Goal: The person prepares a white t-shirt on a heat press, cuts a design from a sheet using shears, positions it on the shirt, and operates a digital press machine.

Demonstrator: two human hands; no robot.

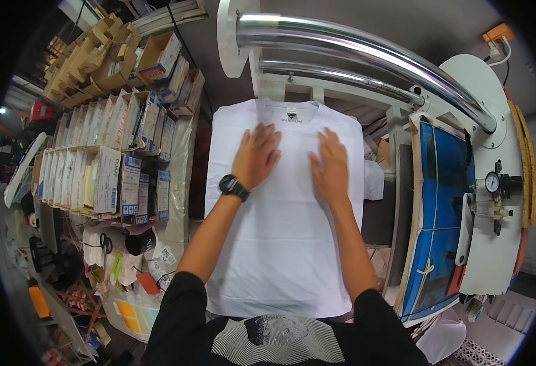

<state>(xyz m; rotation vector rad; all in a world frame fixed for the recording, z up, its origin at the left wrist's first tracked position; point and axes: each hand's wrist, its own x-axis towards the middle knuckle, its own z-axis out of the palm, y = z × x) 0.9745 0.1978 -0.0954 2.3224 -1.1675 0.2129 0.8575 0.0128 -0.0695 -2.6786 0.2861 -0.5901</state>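
Observation:
A white T-shirt (286,232) lies spread out in front of me, its collar at the far end with a small label (291,111) inside the neck. My left hand (257,155) rests flat on the upper left of the shirt, fingers stretched toward the collar; a black watch (234,187) is on that wrist. On the upper right of the cloth lies my right hand (330,161), palm down with its fingers extended. Neither hand grips anything. The support under the shirt is mostly hidden by the cloth.
Left of the shirt stand racks of cardboard boxes (106,177), with scissors (106,243) below. Thick chrome rollers (365,46) cross beyond the collar. On the right are a blue padded panel (435,226) tied with string and a white machine housing bearing a pressure gauge (492,182).

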